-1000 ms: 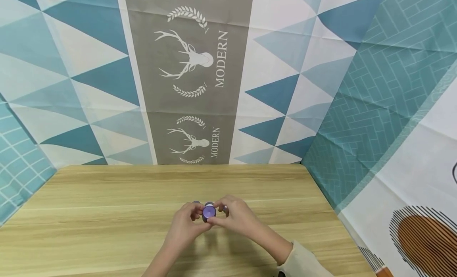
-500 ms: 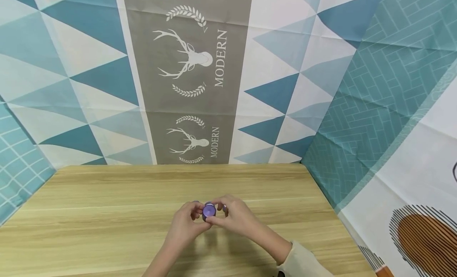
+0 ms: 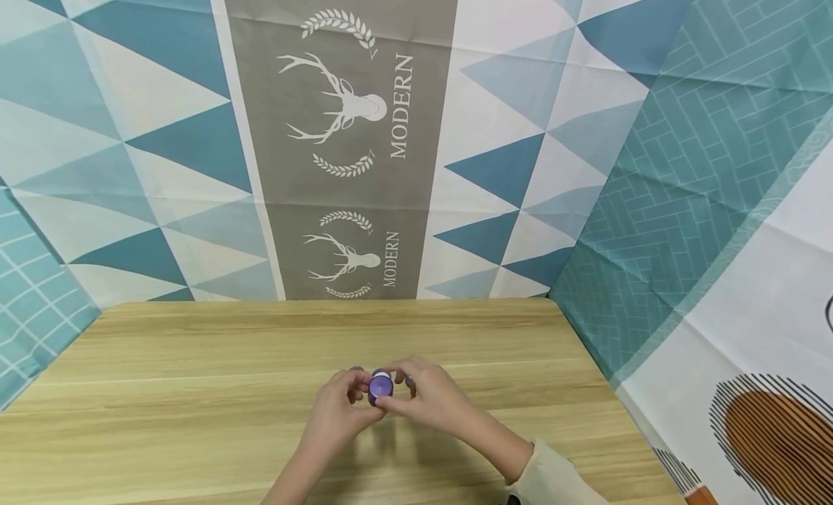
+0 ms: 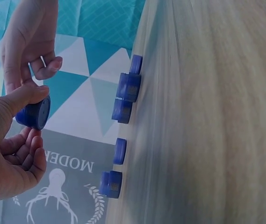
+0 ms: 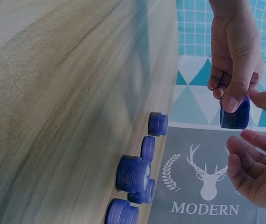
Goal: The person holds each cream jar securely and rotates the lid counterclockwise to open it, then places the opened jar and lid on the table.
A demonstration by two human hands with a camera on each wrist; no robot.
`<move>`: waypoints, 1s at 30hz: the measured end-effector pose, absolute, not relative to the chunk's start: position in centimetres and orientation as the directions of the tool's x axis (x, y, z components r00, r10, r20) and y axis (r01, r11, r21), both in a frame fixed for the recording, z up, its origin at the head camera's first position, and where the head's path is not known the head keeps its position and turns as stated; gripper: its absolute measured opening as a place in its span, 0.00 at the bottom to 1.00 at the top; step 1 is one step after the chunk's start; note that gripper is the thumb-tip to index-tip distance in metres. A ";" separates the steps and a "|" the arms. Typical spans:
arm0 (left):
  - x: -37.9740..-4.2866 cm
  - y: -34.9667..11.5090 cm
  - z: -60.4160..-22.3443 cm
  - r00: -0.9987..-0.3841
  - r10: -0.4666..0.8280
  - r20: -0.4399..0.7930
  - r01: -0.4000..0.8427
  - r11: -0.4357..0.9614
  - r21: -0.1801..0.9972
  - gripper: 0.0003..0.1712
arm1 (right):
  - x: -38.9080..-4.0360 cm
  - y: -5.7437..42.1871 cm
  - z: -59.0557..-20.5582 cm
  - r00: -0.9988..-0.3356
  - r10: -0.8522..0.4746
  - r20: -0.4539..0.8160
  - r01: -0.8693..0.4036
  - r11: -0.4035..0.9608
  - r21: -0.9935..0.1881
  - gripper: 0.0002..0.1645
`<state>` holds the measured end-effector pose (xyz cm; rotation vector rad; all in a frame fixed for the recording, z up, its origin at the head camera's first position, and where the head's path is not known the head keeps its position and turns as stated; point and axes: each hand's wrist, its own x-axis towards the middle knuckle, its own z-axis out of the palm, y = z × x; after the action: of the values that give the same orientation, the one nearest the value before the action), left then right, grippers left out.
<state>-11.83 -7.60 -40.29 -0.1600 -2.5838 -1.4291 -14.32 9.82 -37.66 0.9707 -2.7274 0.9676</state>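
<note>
A small purple jar with a shiny round top (image 3: 380, 389) is held up above the table between both hands. My left hand (image 3: 338, 409) pinches its left side, the thumb lying along it in the right wrist view, where the jar (image 5: 235, 115) appears dark blue. From the other side my right hand (image 3: 432, 398) holds it between thumb and index finger. In the left wrist view the jar (image 4: 33, 115) shows a flat, round dark face. Beyond the hands, small jars stand on the table, such as one jar (image 4: 129, 87) and another jar (image 5: 133, 173).
A flat lid-like disc (image 4: 119, 151) and a further jar (image 4: 111, 184) stand in the same row on the wood-grain table (image 3: 195, 404). A patterned cloth backdrop (image 3: 351, 165) rises at the table's far edge, with more cloth (image 3: 683, 223) along the right side.
Both hands stay almost in place around the jar. Its round top tips very slightly between frames, and the head view shifts a little.
</note>
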 end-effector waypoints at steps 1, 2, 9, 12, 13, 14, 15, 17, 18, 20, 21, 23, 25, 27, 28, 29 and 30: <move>-11.8 -7.6 -40.3 -0.977 0.005 0.214 0.184 0.530 0.828 0.20 | -14.3 9.8 -37.7 -0.797 -0.531 0.288 -0.593 0.600 -0.537 0.23; -11.8 -7.6 -40.3 -0.977 0.006 0.214 0.185 0.530 0.828 0.20 | -14.4 9.8 -37.7 -0.796 -0.528 0.295 -0.596 0.602 -0.532 0.23; -11.8 -7.7 -40.4 -0.975 0.006 0.223 0.192 0.533 0.824 0.19 | -14.2 9.9 -37.5 -0.780 -0.579 0.236 -0.606 0.605 -0.517 0.22; -11.8 -7.7 -40.3 -0.975 0.001 0.224 0.190 0.534 0.824 0.19 | -14.1 9.9 -37.5 -0.793 -0.565 0.229 -0.584 0.598 -0.548 0.26; -11.8 -7.7 -40.3 -0.975 0.001 0.224 0.190 0.536 0.823 0.20 | -14.1 9.8 -37.5 -0.797 -0.555 0.241 -0.582 0.597 -0.552 0.26; -11.8 -7.6 -40.3 -0.974 0.000 0.225 0.190 0.539 0.821 0.20 | -14.1 9.8 -37.6 -0.800 -0.543 0.254 -0.580 0.595 -0.556 0.27; -11.8 -7.6 -40.2 -0.974 -0.001 0.226 0.189 0.541 0.819 0.20 | -14.1 9.8 -37.6 -0.804 -0.531 0.267 -0.578 0.594 -0.560 0.26; -11.7 -7.6 -40.2 -0.973 0.003 0.230 0.195 0.543 0.817 0.20 | -14.1 9.8 -37.7 -0.807 -0.514 0.291 -0.580 0.594 -0.558 0.24; -11.7 -7.6 -40.2 -0.973 0.005 0.233 0.198 0.545 0.814 0.20 | -14.1 9.7 -37.8 -0.805 -0.512 0.300 -0.584 0.595 -0.553 0.23; -11.7 -7.6 -40.1 -0.971 0.005 0.238 0.202 0.544 0.814 0.19 | -14.1 9.7 -37.8 -0.799 -0.521 0.300 -0.592 0.594 -0.545 0.21; -11.7 -7.6 -40.1 -0.971 0.005 0.240 0.204 0.542 0.815 0.19 | -14.1 9.7 -37.9 -0.797 -0.529 0.292 -0.593 0.595 -0.543 0.20; -11.6 -7.6 -40.1 -0.971 0.006 0.240 0.205 0.542 0.815 0.19 | -14.1 9.7 -37.9 -0.793 -0.546 0.271 -0.595 0.597 -0.538 0.20; -11.6 -7.6 -40.2 -0.971 0.003 0.239 0.203 0.540 0.817 0.19 | -14.1 9.7 -37.9 -0.791 -0.558 0.253 -0.594 0.598 -0.538 0.21; -11.7 -7.6 -40.2 -0.972 0.000 0.236 0.199 0.536 0.820 0.19 | -14.1 9.7 -37.9 -0.796 -0.554 0.244 -0.586 0.604 -0.541 0.23; -11.7 -7.6 -40.2 -0.972 -0.001 0.236 0.198 0.536 0.821 0.19 | -14.1 9.6 -37.9 -0.800 -0.546 0.250 -0.583 0.606 -0.542 0.24; -11.7 -7.6 -40.2 -0.972 -0.005 0.235 0.196 0.535 0.822 0.19 | -14.1 9.6 -37.9 -0.805 -0.534 0.259 -0.578 0.607 -0.545 0.25; -11.7 -7.6 -40.1 -0.972 -0.005 0.235 0.196 0.536 0.821 0.19 | -14.1 9.6 -37.9 -0.809 -0.522 0.271 -0.576 0.610 -0.544 0.25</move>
<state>-11.68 -7.63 -40.13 -0.1610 -2.5647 -1.4099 -14.11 9.57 -37.92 0.9368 -2.7425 0.9726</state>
